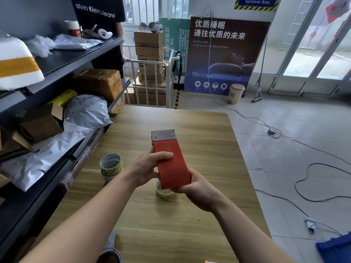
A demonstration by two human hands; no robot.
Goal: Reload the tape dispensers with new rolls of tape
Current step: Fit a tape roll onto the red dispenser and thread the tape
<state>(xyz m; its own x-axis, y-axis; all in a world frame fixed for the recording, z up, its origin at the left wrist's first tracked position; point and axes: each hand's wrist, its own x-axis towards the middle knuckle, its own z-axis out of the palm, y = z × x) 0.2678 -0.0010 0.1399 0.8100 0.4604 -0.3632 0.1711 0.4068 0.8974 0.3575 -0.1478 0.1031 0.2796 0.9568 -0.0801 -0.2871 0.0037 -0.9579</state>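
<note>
I hold a red tape dispenser (171, 164) with a metal cutter blade at its far end above the wooden table (199, 133). My left hand (150, 168) grips its left side, thumb across the top. My right hand (197, 188) grips its near end from below. A yellowish roll of tape (164, 194) lies on the table right under the dispenser, partly hidden by it and my right hand. Two more tape rolls (111, 167) are stacked on the table to the left.
Dark shelves (57, 92) with plastic mailers and cardboard boxes run along the table's left edge. A person in a black shirt (102, 25) stands behind them. Stacked boxes (150, 59) fill a white cart at the back. Cables (313, 186) lie on the tiled floor to the right.
</note>
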